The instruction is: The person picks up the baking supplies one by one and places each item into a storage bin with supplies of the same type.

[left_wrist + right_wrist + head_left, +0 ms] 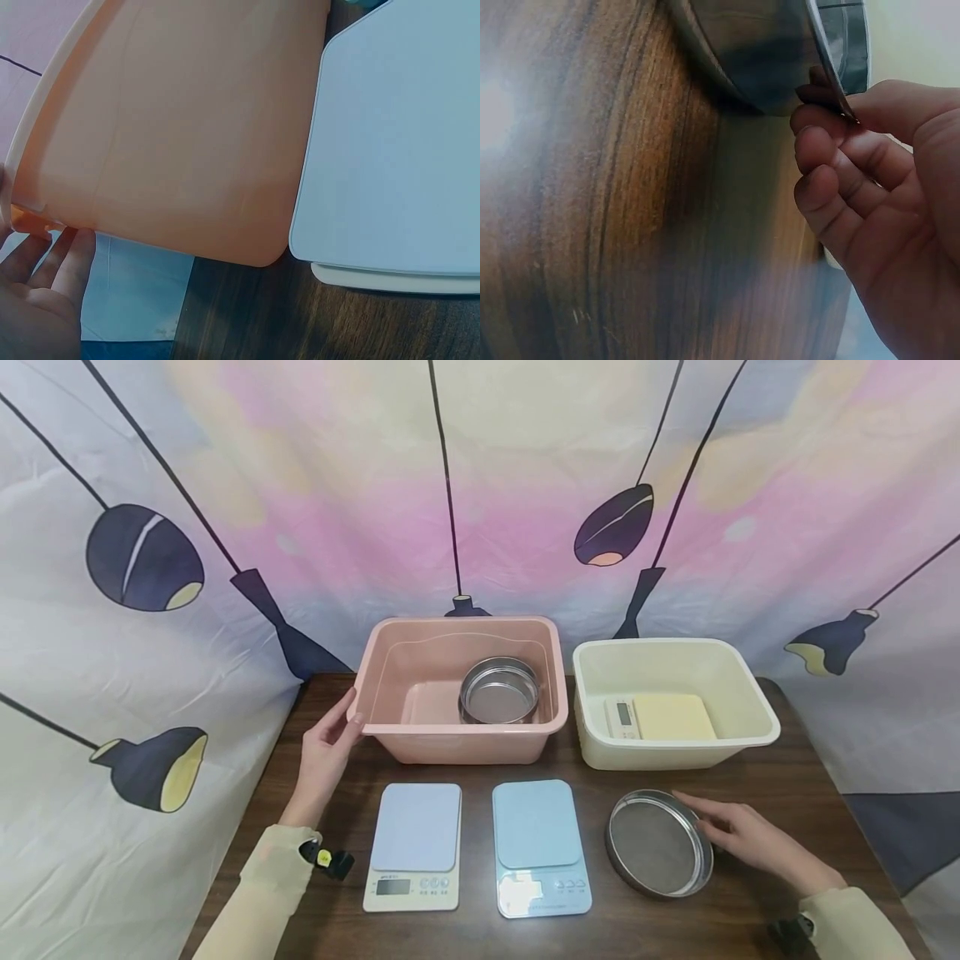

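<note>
My left hand (pixel 322 764) holds the left rim of a pink plastic basin (pixel 461 748), its fingers under the lip in the left wrist view. A round metal sieve (pixel 498 693) sits inside that basin, toward the right. At the table's right, my right hand (pixel 753 837) pinches the rim of another round sieve (pixel 658 845) with a fine mesh; the right wrist view shows thumb and fingertips at the metal edge (pixel 761 56). This sieve appears to rest on or just above the tabletop.
Two kitchen scales, one white with a lilac top (pixel 417 827) and one light blue (pixel 537 823), lie before the pink basin. A cream basin (pixel 667 755) to its right contains a yellow-topped scale (pixel 675 717). Behind the brown table (pixel 615 935) hangs a patterned cloth (pixel 510 485).
</note>
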`<state>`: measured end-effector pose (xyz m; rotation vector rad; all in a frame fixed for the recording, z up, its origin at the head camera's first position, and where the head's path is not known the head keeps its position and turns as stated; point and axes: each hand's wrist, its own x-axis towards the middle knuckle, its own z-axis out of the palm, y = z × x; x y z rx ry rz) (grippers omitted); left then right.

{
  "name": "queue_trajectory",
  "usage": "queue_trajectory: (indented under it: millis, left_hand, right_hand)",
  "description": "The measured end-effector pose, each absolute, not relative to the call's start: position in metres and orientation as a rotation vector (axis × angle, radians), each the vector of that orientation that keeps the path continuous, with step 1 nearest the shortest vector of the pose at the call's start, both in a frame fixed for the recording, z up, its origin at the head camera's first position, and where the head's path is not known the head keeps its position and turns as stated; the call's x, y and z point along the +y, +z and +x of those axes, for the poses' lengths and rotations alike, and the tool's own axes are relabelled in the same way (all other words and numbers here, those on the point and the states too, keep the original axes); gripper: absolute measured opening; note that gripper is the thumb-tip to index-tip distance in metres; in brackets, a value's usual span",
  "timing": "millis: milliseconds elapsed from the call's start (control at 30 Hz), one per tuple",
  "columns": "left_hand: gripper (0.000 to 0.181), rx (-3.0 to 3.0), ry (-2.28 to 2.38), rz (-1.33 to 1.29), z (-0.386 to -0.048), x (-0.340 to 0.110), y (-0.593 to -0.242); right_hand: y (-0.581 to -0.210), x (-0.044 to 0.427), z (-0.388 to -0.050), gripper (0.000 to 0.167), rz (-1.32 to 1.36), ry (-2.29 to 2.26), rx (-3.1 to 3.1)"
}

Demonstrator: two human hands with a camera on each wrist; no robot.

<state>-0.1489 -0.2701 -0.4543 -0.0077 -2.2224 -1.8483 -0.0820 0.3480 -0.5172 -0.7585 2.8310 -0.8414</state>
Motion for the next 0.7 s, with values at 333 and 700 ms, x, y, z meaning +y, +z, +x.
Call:
queue_trajectory:
  millis: [333,700]
  left_hand:
    - [0.05,-2.217,-1.852,-0.03,-0.149,-0.271,-0.455]
    - [0.049,-2.205,-1.863,-0.031,-0.15,-0.272,-0.456]
  right_hand:
    - [-0.508,0.35,-0.082,0.049,-0.771,-0.89,2.807]
    - [-0.492,0.349,-0.079,0.049,-0.784,-0.865,2.848]
